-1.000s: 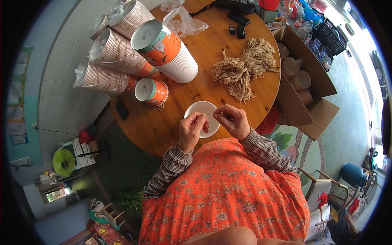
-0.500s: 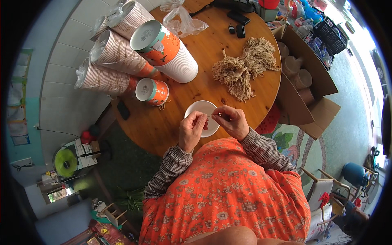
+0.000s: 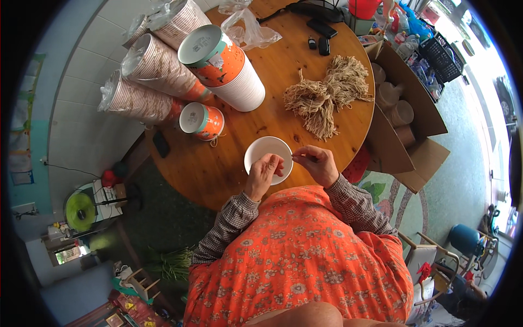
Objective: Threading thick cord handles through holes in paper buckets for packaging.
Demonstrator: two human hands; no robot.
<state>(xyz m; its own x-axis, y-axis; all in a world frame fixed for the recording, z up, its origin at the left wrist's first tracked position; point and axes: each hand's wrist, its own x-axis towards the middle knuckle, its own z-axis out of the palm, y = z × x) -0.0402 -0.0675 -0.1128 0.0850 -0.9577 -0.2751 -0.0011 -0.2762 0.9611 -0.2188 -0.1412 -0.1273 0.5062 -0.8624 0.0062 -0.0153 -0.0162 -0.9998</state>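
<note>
A round white paper tub point(image 3: 260, 146), its inside facing up, sits at the near edge of the wooden table in front of me. My left hand point(image 3: 263, 175) is over its near side with fingers curled together; what they hold, if anything, is too small to make out. Just beyond the tub's right rim, my right hand point(image 3: 319, 166) has thumb and forefinger pinched, the tip between them too small to name. A bundle of beige strings point(image 3: 329, 92) lies farther back on the right. To the left stands an upturned orange tub point(image 3: 202, 121) with a string loop at its rim.
A tall stack of paper tubs point(image 3: 231, 76) and several plastic-wrapped stacks point(image 3: 163, 68) crowd the table's back left. A clear plastic bag point(image 3: 248, 30) lies behind them. Dark phone-like objects point(image 3: 321, 27) rest at the back; an open cardboard box point(image 3: 422, 109) with tubs stands right.
My hands have moved apart: the left has turned over the tub, the right has shifted slightly right. The thin strand seen between them earlier no longer shows clearly.
</note>
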